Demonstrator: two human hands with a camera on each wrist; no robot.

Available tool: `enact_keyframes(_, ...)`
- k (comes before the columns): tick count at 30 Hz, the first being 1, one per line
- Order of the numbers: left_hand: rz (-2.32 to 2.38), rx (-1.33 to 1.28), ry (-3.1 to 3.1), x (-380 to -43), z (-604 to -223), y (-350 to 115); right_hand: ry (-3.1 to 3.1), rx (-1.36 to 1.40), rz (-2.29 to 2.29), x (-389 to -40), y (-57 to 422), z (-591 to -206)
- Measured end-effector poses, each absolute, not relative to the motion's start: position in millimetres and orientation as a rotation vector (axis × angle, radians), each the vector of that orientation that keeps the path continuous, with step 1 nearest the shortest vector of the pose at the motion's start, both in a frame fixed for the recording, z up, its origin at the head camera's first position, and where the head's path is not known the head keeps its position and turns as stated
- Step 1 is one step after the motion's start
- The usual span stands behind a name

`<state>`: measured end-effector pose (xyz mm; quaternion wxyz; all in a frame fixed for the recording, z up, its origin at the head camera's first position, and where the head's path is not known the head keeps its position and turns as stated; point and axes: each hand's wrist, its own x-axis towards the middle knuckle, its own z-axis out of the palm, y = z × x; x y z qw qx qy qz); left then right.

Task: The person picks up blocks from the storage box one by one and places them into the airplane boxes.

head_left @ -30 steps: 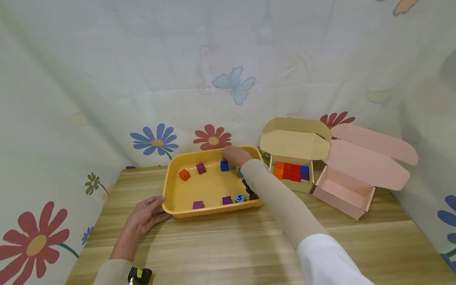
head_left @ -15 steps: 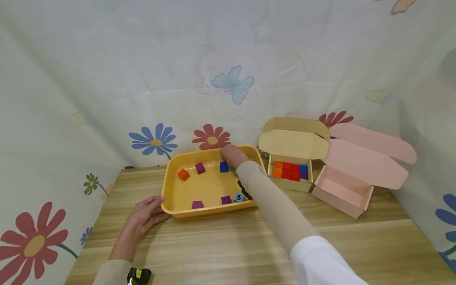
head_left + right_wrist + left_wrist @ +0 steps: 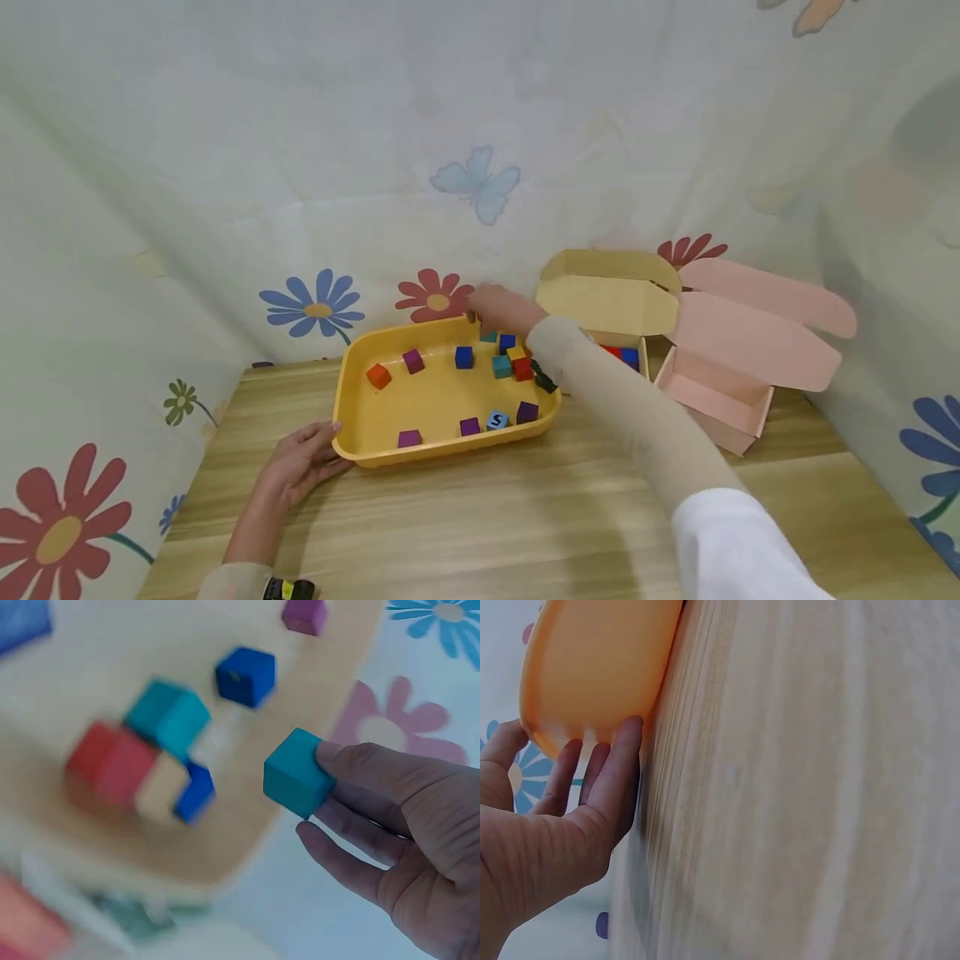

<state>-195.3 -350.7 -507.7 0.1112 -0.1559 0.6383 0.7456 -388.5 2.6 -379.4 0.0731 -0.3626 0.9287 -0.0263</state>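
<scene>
My right hand [image 3: 508, 310] pinches a teal cube [image 3: 289, 776] between thumb and fingers, above the far rim of the yellow tray [image 3: 431, 404]. In the tray below it, a blue cube [image 3: 246, 677], another teal cube [image 3: 169, 716] and red cubes [image 3: 112, 761] show in the right wrist view. My left hand [image 3: 298, 462] holds the tray's near left corner, thumb at the rim and fingers against the outer wall [image 3: 600, 682]. Elsewhere in the tray lie an orange cube [image 3: 378, 377], several purple cubes [image 3: 409, 438] and a light blue cube with a letter [image 3: 497, 420].
Right of the tray stands an open pale yellow box [image 3: 607, 302] with red and blue cubes [image 3: 628, 358], partly hidden by my right arm. An open pink box [image 3: 716, 400] stands beside it. A flower-printed curtain [image 3: 480, 183] rises behind the wooden table [image 3: 465, 517].
My right hand has lifted from the cluster of cubes with a teal cube, uncovering others in the tray. The right arm now covers more of the pale yellow box. The left hand stays at the corner.
</scene>
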Motion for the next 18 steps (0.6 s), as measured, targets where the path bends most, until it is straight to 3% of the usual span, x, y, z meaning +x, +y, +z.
enact_keyframes(8, 2.203, -0.461, 1.845, -200, -511, -345, 2.799, -1.296, 0.088, -359, 87, -344)
enact_keyframes(18, 2.205, -0.459, 1.835, -198, -508, -346, 2.843, -1.291, 0.132, -321, 201, -347)
